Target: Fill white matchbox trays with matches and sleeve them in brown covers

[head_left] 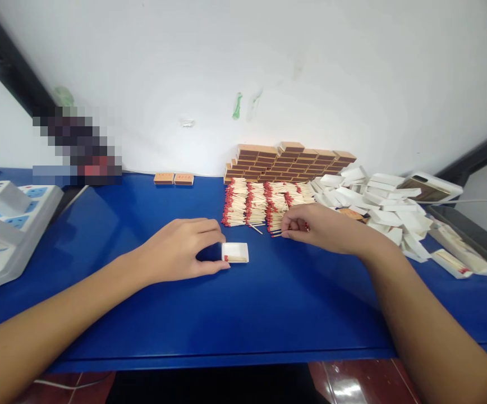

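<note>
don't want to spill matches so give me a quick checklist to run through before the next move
1. Left hand at the matchbox tray: ok, thumb and fingers at its left end.
2. Tray open side up: ok.
3. Room in the tray: ok, its few matches lie along the near side.
4. Right hand at the match piles: ok, fingers curled at their near right edge.
5. Number of matches in the right hand: cannot tell, the fingers hide too much.
6. Piles tidy: not ok, a stray match lies askew at their front.
</note>
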Demonstrator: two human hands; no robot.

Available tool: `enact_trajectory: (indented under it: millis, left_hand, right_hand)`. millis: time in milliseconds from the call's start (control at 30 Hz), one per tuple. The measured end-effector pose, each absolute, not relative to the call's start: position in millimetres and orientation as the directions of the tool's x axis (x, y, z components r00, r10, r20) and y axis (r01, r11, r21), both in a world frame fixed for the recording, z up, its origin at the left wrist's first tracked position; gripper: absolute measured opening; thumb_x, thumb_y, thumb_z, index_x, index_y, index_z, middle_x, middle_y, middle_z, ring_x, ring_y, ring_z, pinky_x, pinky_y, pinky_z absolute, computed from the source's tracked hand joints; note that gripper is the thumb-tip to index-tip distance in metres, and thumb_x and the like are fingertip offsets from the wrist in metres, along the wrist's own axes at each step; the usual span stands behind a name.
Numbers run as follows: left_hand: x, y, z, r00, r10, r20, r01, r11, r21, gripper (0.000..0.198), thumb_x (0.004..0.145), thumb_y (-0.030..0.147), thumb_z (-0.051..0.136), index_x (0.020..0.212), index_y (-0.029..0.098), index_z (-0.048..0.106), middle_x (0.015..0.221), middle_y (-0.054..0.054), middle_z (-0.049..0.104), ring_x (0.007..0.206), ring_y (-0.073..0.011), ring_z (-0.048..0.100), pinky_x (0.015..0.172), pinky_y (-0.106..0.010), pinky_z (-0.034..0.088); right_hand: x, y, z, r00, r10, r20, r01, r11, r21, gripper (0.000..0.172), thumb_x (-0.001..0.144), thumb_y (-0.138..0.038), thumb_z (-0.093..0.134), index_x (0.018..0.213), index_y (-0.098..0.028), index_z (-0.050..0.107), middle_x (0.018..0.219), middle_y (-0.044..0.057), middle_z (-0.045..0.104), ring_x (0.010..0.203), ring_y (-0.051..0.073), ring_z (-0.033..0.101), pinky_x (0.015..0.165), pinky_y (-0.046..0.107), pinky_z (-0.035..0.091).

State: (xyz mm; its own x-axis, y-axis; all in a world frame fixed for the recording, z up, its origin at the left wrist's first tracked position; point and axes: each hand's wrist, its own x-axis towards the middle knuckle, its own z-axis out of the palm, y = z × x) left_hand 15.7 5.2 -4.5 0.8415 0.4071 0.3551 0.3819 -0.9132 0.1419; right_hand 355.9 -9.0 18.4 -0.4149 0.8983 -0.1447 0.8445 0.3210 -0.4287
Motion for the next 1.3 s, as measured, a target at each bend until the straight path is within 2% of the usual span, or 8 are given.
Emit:
enact_trajectory:
  millis: [100, 233, 500, 600, 733, 900, 1067, 1300]
  left_hand:
    - [16, 5, -5, 0.844, 0.403, 0.353, 0.379, -0.915, 0.140, 0.030, 0.103, 0.045, 0.068, 0.109, 0.016, 0.074, 0.106, -0.006, 0.076, 0.091, -0.0191, 0.074, 0.077, -0.031, 0.055]
    - [15, 5, -5, 0.844, 0.416, 0.338, 0.391, -0.909, 0.143, 0.028, 0.102, 0.044, 0.068, 0.109, 0.017, 0.074, 0.107, -0.006, 0.076, 0.093, -0.0196, 0.074, 0.079, -0.031, 0.055]
    - [16, 5, -4, 0.844, 0.413, 0.343, 0.392, -0.910, 0.132, 0.029, 0.102, 0.045, 0.068, 0.108, 0.017, 0.075, 0.105, -0.006, 0.076, 0.091, -0.0189, 0.074, 0.078, -0.030, 0.055]
    - [16, 5, -4, 0.842, 0.419, 0.339, 0.398, -0.908, 0.134, 0.030, 0.102, 0.046, 0.068, 0.109, 0.018, 0.075, 0.106, -0.006, 0.076, 0.092, -0.0192, 0.074, 0.079, -0.030, 0.055]
    - [17, 4, -4, 0.834, 0.418, 0.360, 0.395, -0.908, 0.140, 0.030, 0.102, 0.046, 0.069, 0.109, 0.018, 0.074, 0.106, -0.006, 0.076, 0.092, -0.0195, 0.074, 0.080, -0.030, 0.055]
    - [17, 3, -3, 0.823, 0.403, 0.400, 0.380, -0.914, 0.141, 0.029, 0.101, 0.044, 0.070, 0.107, 0.016, 0.075, 0.103, -0.005, 0.076, 0.089, -0.0190, 0.073, 0.075, -0.031, 0.054]
    - [18, 3, -4, 0.827, 0.379, 0.415, 0.370, -0.923, 0.105, 0.031, 0.102, 0.046, 0.069, 0.107, 0.015, 0.074, 0.104, -0.006, 0.076, 0.090, -0.0201, 0.074, 0.078, -0.032, 0.055]
    - [18, 3, -3, 0.833, 0.351, 0.429, 0.353, -0.933, 0.078, 0.031, 0.103, 0.045, 0.068, 0.104, 0.015, 0.073, 0.102, -0.006, 0.076, 0.089, -0.0197, 0.073, 0.077, -0.032, 0.055]
  right_hand:
    - [354, -9, 18, -0.423, 0.895, -0.143, 0.842, 0.329, -0.427, 0.012, 0.092, -0.027, 0.061, 0.087, -0.022, 0.070, 0.078, 0.002, 0.070, 0.067, 0.018, 0.060, 0.063, 0.030, 0.043]
    - [353, -9, 17, -0.392, 0.912, -0.124, 0.861, 0.316, -0.399, 0.013, 0.093, -0.034, 0.063, 0.092, -0.023, 0.070, 0.078, 0.002, 0.069, 0.066, 0.018, 0.058, 0.060, 0.030, 0.041]
    - [355, -9, 14, -0.425, 0.895, -0.140, 0.854, 0.344, -0.391, 0.013, 0.094, -0.027, 0.058, 0.089, -0.022, 0.069, 0.078, 0.002, 0.071, 0.066, 0.018, 0.060, 0.062, 0.030, 0.042]
    - [348, -12, 16, -0.452, 0.887, -0.100, 0.831, 0.377, -0.410, 0.015, 0.096, -0.030, 0.058, 0.090, -0.022, 0.070, 0.079, 0.002, 0.070, 0.067, 0.018, 0.059, 0.062, 0.030, 0.042]
    - [321, -25, 20, -0.477, 0.878, 0.042, 0.742, 0.428, -0.516, 0.017, 0.100, -0.034, 0.062, 0.091, -0.022, 0.069, 0.079, 0.001, 0.068, 0.068, 0.016, 0.057, 0.063, 0.030, 0.042]
    - [287, -37, 13, -0.534, 0.835, 0.135, 0.674, 0.516, -0.529, 0.008, 0.101, -0.024, 0.063, 0.097, -0.021, 0.069, 0.084, 0.001, 0.065, 0.073, 0.015, 0.057, 0.067, 0.029, 0.041]
    - [278, -40, 6, -0.547, 0.828, 0.123, 0.683, 0.527, -0.505, 0.009, 0.097, -0.013, 0.062, 0.095, -0.020, 0.067, 0.086, 0.001, 0.065, 0.074, 0.015, 0.057, 0.067, 0.028, 0.040]
    - [273, -45, -1, -0.533, 0.826, 0.181, 0.696, 0.550, -0.462, 0.006, 0.097, -0.012, 0.064, 0.096, -0.018, 0.066, 0.091, 0.003, 0.067, 0.075, 0.016, 0.058, 0.067, 0.029, 0.040]
